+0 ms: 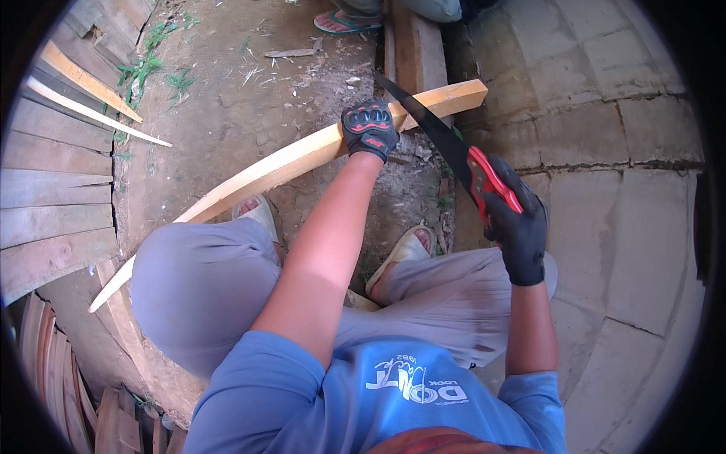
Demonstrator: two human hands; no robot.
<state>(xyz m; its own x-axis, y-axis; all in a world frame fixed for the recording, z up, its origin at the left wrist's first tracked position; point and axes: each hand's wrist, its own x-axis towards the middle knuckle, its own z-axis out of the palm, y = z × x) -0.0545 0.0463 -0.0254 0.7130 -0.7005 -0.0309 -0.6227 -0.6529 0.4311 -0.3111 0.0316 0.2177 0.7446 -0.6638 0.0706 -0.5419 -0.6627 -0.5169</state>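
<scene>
A long pale wooden beam [283, 163] runs from the lower left, past my knee, up to its squared end at the upper right. My left hand [370, 130], in a black glove with red trim, is closed over the beam and presses it down. My right hand [520, 227], gloved in black, grips the red handle of a hand saw [432, 121]. The saw's dark blade lies across the beam just right of my left hand, its tip pointing up and left. Whether the teeth have cut into the wood is hidden.
Beneath the beam's far end stands a timber [417, 49]. A person's sandalled foot [346, 23] is at the top. Concrete paving [582, 219] covers the right side. Wooden boards [57, 197] and pale strips [94, 83] line the left; more planks [60, 378] are stacked lower left.
</scene>
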